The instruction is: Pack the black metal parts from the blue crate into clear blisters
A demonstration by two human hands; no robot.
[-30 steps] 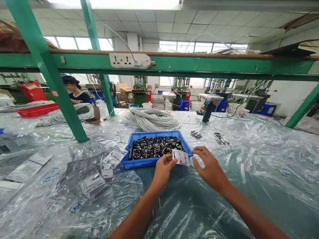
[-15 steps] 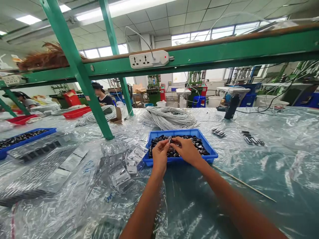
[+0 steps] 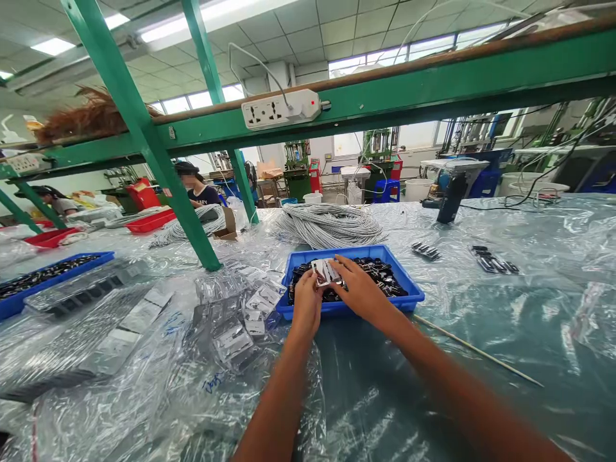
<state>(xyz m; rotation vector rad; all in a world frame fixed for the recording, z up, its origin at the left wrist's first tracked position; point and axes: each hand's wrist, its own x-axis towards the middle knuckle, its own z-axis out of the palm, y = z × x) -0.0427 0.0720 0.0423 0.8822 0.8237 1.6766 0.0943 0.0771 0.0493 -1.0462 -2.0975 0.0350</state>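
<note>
A small flat piece, white and silvery [image 3: 326, 272], is held between both hands above a blue tray [image 3: 351, 308] of small black and metallic parts. My left hand [image 3: 307, 301] grips its left edge with closed fingers. From the right, my right hand [image 3: 359, 289] pinches the same piece, fingers over its top and thumb below. Just left of the tray, clear packages with white cards [image 3: 233, 343] lie on the plastic-covered table [image 3: 375, 398].
A coil of grey cable [image 3: 332, 226] lies behind the tray. On the right are a thin stick [image 3: 479, 350], small black parts [image 3: 493, 262] and a dark upright object [image 3: 451, 199]. A green post [image 3: 185, 218] stands at left; a person [image 3: 198, 186] sits beyond.
The held piece has turned from nearly edge-on to show its broad white and silvery face. My right fingers have shifted over its top, and the view has moved slightly.
</note>
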